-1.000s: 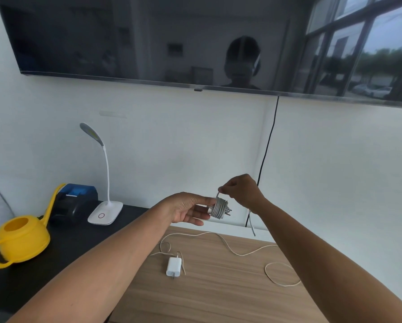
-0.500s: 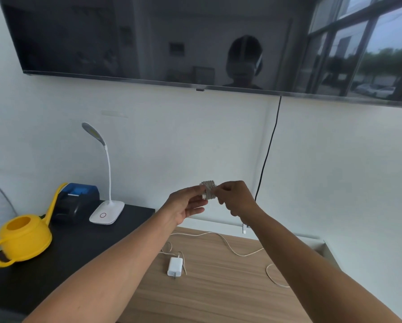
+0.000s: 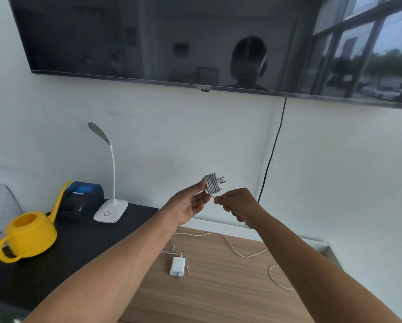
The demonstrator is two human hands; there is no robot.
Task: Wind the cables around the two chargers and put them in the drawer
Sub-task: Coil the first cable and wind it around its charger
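A person's left hand [image 3: 190, 203] holds a white charger [image 3: 213, 184] in the air in front of a white wall, thumb and fingertips pinching its near end. The charger's cable is wrapped in tight coils around the body and its metal prongs point toward 2 o'clock. The right hand [image 3: 236, 205], at 4 o'clock from the charger and just beside the left hand, has its fingers curled and pinches the short free end of the cable [image 3: 212, 196] where it leaves the coils.

Below the hands, at 6 o'clock, a second white charger [image 3: 178, 266] lies flat on a light wooden surface [image 3: 218, 299]. Its loose cable [image 3: 239, 252] trails in slack curves toward 3 o'clock, partly hidden behind the right forearm.

At 9 o'clock from the wooden surface sits a black surface [image 3: 67, 252] that carries a yellow watering can [image 3: 30, 234], a dark printer with a blue top [image 3: 83, 197] and a white gooseneck desk lamp [image 3: 111, 206], standing in a row along the wall. A large dark television screen [image 3: 148, 38] fills the view at 12 o'clock and reflects the room and windows. A black cord [image 3: 272, 150] hangs from its lower edge down the wall, passing behind the right hand.
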